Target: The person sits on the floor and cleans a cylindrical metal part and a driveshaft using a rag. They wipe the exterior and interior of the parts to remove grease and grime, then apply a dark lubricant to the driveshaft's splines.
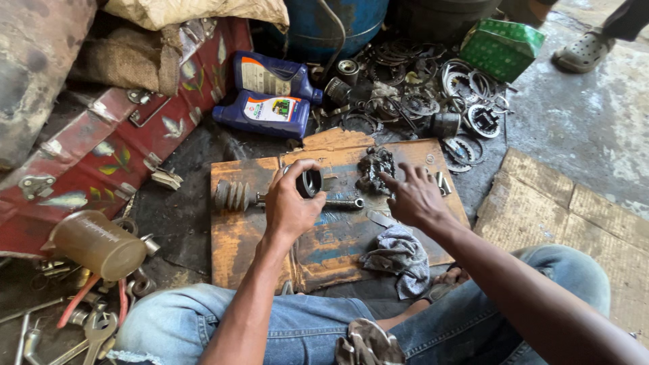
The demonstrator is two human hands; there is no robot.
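the left hand point(289, 206) is gripping a dark metal ring point(310, 182), fingers curled around its rim, holding it just above the oily wooden board point(236, 236). under it a metal shaft point(318, 201) is lying across the board, ending in a ribbed rubber boot point(232, 195) on the left. the right hand point(414, 197) is spread loose and gripping nothing, its forefinger touching a greasy black part point(375, 167) at the board's far edge. a grey rag point(400, 255) is sitting near the wrist. beyond the board, two blue oil bottles point(270, 94), a heap of rings and gears point(433, 101) and a green box point(501, 47) are lying on the floor.
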